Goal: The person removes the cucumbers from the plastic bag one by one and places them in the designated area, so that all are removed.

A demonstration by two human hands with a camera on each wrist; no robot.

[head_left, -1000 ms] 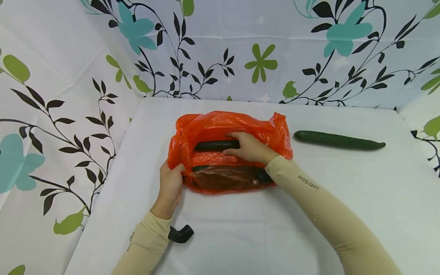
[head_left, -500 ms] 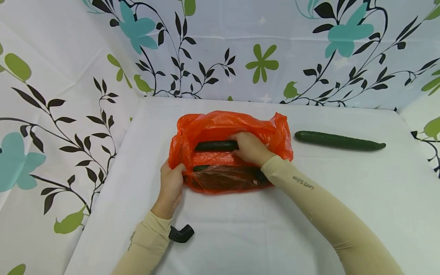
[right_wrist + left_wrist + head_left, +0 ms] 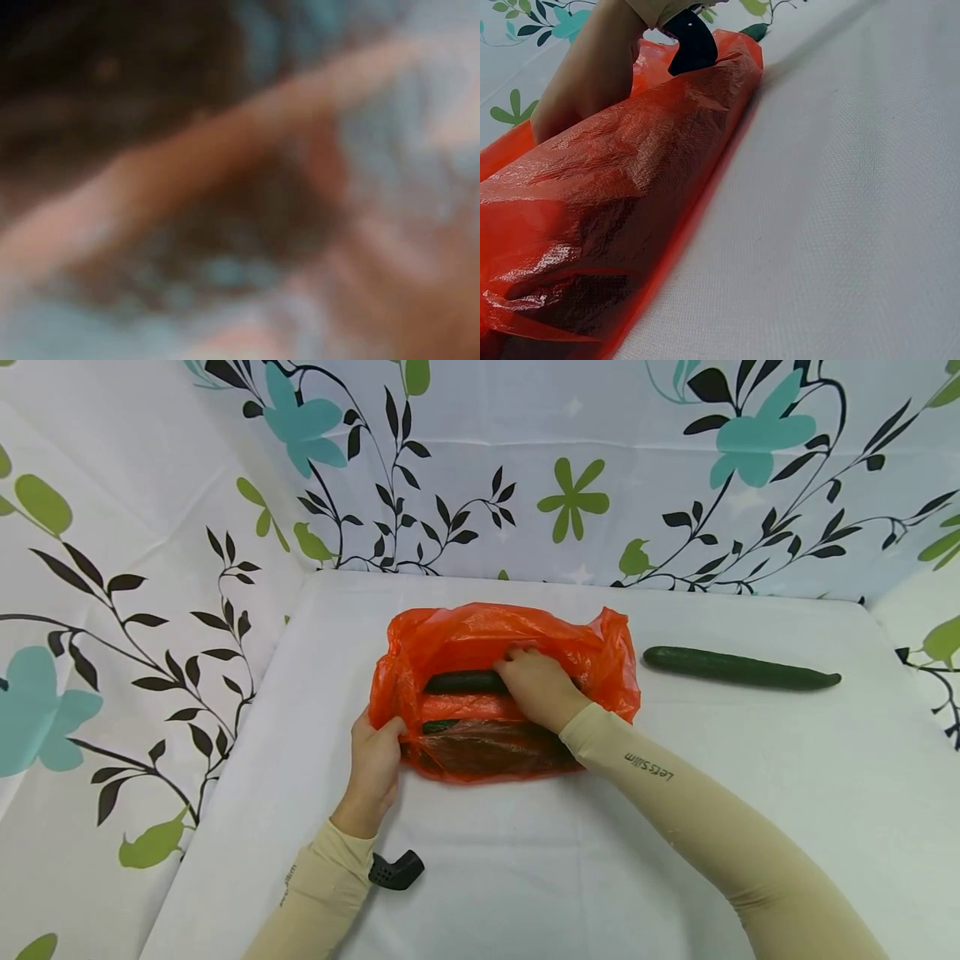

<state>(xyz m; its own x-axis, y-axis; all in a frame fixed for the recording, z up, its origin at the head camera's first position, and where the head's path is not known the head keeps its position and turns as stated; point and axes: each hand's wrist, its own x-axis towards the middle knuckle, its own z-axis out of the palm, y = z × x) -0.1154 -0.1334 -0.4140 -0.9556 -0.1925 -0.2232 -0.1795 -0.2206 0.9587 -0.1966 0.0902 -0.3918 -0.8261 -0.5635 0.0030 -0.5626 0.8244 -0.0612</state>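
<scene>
A red plastic bag point(image 3: 502, 620) lies open on the table, its mouth facing up. Inside it a dark green cucumber point(image 3: 459, 682) lies crosswise, and my right hand point(image 3: 542, 687) holds it by its right part with bent fingers. A second cucumber point(image 3: 438, 727) lies nearer me, mostly covered by the bag's thin front side. My left hand point(image 3: 372, 768) pinches the bag's left edge. In the left wrist view the bag point(image 3: 607, 195) stretches away, and the right hand point(image 3: 577, 105) dips behind its front side. Blur hides most detail in the right wrist view.
Another long cucumber point(image 3: 738, 668) lies on the white table point(image 3: 480, 877) to the right of the bag. A black curved piece point(image 3: 397, 870) shows beside the left sleeve. Patterned cloth point(image 3: 465, 460) hangs behind the table and at the left.
My right hand has slid a little leftward along the cucumber in the bag, and its fingers have bent around it. The left hand stays on the bag's edge.
</scene>
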